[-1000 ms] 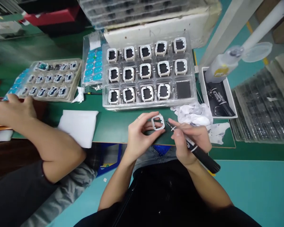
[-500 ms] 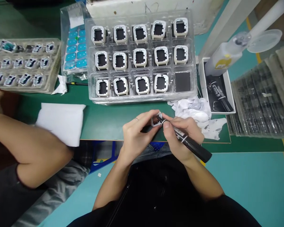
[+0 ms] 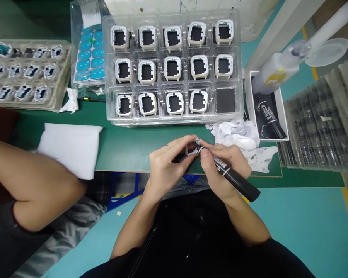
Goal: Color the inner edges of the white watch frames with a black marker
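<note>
A small white frame point(image 3: 191, 148) is pinched between the thumb and fingers of my left hand point(image 3: 166, 164), above the table's front edge. My right hand point(image 3: 224, 166) is closed round a black marker point(image 3: 240, 181), whose tip points into the frame's opening. Whether the tip touches the frame is too small to tell. Beyond my hands lies a clear plastic tray point(image 3: 174, 120) with rows of similar white frames, each over a dark pad. Its front right compartment shows only a dark pad point(image 3: 225, 100).
Crumpled white cloths point(image 3: 234, 133) lie right of the tray, beside a white box point(image 3: 284, 116) holding a bottle and another marker. Stacked trays point(image 3: 321, 116) stand far right. At left are a co-worker's arm point(image 3: 40, 181), a folded white cloth point(image 3: 71, 148) and another filled tray point(image 3: 56, 92).
The view has shifted slightly, moving the left-side objects further left. My hands keep nearly the same pose on the frame and marker.
</note>
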A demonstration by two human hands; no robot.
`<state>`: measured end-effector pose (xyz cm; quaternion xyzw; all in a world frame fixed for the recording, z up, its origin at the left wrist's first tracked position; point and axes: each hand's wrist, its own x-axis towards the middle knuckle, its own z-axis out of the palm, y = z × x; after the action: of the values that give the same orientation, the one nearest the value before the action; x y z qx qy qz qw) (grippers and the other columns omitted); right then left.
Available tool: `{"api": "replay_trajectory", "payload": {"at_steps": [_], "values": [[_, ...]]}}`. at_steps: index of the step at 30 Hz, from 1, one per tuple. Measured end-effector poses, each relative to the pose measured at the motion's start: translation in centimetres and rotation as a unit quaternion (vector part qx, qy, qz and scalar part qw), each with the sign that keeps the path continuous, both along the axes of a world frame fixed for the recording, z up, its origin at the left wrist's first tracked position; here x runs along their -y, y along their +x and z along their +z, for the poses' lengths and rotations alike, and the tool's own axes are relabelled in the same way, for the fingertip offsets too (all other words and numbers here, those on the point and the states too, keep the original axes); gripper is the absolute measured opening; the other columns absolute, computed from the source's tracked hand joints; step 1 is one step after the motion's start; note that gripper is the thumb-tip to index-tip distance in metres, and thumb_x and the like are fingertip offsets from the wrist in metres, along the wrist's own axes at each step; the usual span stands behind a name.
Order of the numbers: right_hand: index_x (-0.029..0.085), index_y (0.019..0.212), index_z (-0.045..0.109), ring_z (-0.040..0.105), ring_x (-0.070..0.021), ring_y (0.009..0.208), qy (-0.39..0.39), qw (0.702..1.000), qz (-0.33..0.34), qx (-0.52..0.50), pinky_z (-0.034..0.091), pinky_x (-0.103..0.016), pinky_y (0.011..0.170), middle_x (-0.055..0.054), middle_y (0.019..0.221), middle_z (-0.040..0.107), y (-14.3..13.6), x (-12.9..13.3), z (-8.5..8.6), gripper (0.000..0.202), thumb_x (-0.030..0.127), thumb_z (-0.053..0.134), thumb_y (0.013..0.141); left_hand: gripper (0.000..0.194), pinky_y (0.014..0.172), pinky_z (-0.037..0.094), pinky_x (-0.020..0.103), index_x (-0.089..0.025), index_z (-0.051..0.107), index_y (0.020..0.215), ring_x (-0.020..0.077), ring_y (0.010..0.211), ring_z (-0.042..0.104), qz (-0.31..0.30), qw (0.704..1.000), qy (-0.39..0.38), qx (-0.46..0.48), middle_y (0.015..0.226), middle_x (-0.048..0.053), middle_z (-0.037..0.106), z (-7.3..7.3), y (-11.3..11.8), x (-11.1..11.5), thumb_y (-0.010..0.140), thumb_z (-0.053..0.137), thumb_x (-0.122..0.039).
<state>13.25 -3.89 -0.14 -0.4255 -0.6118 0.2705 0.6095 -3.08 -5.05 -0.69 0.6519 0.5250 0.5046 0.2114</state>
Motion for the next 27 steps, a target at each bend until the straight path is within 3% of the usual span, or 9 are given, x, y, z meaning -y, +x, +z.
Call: {"api": "replay_trajectory", "payload": {"at_steps": [9,17,23,27], "values": [[0.028,0.096,0.068,0.094,-0.0285,0.101,0.008,0.999,-0.013,0.036,0.079,-0.035,0.079,0.002,0.09,0.087,-0.09,0.03,0.45,0.02,0.019,0.084,0.105,0.031,0.093,0.076,0.028,-0.027,0.088,0.136,0.0187,0.096,0.09,0.01,0.999,0.015,-0.035,0.121,0.002,0.093,-0.14,0.09,0.13,0.107,0.085,-0.018],[0.03,0.106,0.069,0.093,-0.0256,0.088,0.083,0.991,-0.021,0.101,0.082,-0.039,0.083,0.003,0.086,0.084,-0.09,-0.13,0.55,0.027,0.008,0.082,0.098,0.033,0.087,0.075,0.026,-0.029,0.087,0.139,0.0202,0.1,0.092,0.029,0.996,0.033,-0.083,0.126,0.003,0.093,-0.43,0.22,0.47,0.107,0.084,-0.02],[0.029,0.106,0.069,0.093,-0.0258,0.087,0.086,0.989,-0.024,0.12,0.082,-0.038,0.08,0.003,0.084,0.083,-0.04,-0.05,0.54,0.027,0.007,0.082,0.098,0.03,0.089,0.076,0.028,-0.029,0.088,0.138,0.0206,0.099,0.092,0.03,0.997,0.013,-0.076,0.124,0.002,0.093,-0.45,0.2,0.54,0.108,0.084,-0.025],[0.029,0.104,0.068,0.093,-0.0257,0.091,0.074,0.99,-0.01,0.118,0.083,-0.04,0.087,0.003,0.087,0.085,0.09,0.04,0.73,0.027,0.007,0.083,0.098,0.03,0.09,0.076,0.028,-0.029,0.088,0.137,0.0208,0.1,0.092,0.028,0.997,0.006,-0.074,0.124,0.003,0.093,-0.34,0.17,0.53,0.108,0.084,-0.025]]}}
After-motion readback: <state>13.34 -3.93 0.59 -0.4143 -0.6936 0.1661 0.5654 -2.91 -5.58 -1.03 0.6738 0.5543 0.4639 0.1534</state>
